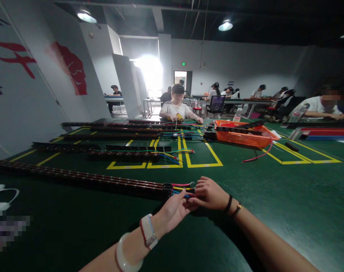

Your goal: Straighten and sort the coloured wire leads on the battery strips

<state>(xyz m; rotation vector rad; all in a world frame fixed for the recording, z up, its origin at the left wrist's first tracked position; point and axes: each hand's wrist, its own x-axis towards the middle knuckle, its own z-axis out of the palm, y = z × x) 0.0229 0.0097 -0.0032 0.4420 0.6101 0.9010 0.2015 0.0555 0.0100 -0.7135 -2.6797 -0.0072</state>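
Note:
A long black bar with several copper-brown strips (109,180) lies across the near table, running in from the left edge. Red (183,184), yellow (183,188) and blue wires (178,193) come out of its right end, the red one tipped with a metal lug. My left hand (174,211) is closed with thumb and fingers on the blue wire, just past the bar's end. Against it, my right hand (210,192) has its fingers curled at the wire tips. What exactly sits in its fingers is partly hidden.
More dark bars (123,153) with coloured wires lie farther back on the green table (245,204), among yellow tape outlines (204,165). An orange basket (242,139) stands at the right back. A person (176,107) opposite holds a yellow tool (179,117). White straps (2,196) lie at left.

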